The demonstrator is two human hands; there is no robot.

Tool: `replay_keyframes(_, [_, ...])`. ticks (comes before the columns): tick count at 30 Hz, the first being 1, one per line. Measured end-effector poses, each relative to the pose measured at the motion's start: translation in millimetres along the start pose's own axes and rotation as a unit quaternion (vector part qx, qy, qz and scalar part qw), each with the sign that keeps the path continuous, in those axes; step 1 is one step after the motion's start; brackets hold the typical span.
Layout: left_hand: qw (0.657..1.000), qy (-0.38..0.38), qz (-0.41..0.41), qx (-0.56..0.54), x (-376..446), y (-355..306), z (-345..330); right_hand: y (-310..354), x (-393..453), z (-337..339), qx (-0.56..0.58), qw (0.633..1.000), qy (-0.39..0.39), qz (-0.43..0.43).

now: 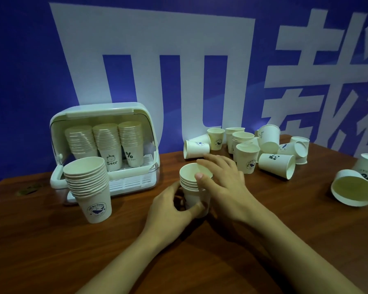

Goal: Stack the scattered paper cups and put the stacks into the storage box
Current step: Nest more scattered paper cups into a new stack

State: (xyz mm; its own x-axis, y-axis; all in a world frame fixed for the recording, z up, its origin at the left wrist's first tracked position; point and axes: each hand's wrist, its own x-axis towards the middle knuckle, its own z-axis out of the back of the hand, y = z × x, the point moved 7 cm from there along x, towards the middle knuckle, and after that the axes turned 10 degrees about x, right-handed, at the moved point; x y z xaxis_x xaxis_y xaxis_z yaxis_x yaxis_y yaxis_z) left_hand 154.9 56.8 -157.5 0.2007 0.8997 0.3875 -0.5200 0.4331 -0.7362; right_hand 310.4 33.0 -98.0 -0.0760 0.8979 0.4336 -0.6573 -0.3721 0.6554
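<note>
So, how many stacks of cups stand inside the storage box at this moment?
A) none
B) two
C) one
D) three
D: three stacks stand side by side behind the raised lid of the storage box, a plain stack, a "Bear" stack and a "%" stack; a further whale-print stack stands outside on the table.

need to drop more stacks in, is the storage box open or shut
Open. The storage box has its front cover lifted, and three cup stacks show uncovered inside on its rack.
</note>
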Motion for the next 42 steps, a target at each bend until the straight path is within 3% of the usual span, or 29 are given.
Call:
replay_keyframes(2, [1.000,-0.007,0.000,0.011,1,2,0,-3,-3,-2,0.117,0.993,0.007,-0.012])
replay_keyframes(4, [1.000,-0.010,0.001,0.020,0,4,1,-5,-6,-4,0.331,0.942,-0.007,-0.050])
replay_keyframes(5, [1.000,-0.009,0.001,0.021,0,4,1,-9,-5,3,0.357,0.932,-0.043,-0.039])
replay_keyframes(8, [1.000,-0.001,0.006,0.024,-1,5,1,-41,5,31,0.149,0.972,-0.178,-0.030])
replay_keyframes(12, [1.000,0.010,0.012,0.014,-1,4,1,-92,22,43,-0.105,0.974,-0.142,-0.142])
replay_keyframes(14, [1.000,0.012,0.015,0.010,0,6,1,-102,27,44,-0.161,0.965,-0.125,-0.163])
replay_keyframes(19, [1.000,0.015,0.021,0.006,1,7,1,-110,25,46,-0.250,0.930,-0.174,-0.204])
replay_keyframes(23, [1.000,0.017,0.024,0.008,0,6,1,-89,27,41,-0.291,0.930,-0.198,-0.108])
replay_keyframes(30, [1.000,0.010,0.013,0.012,2,6,1,-44,27,32,0.029,0.970,-0.240,0.037])
replay_keyframes(37, [1.000,0.014,0.019,0.015,2,7,0,-7,7,60,0.133,0.929,-0.306,0.162])
replay_keyframes(42, [0.999,0.025,0.019,0.020,2,8,-1,11,-1,63,0.153,0.917,-0.304,0.208])
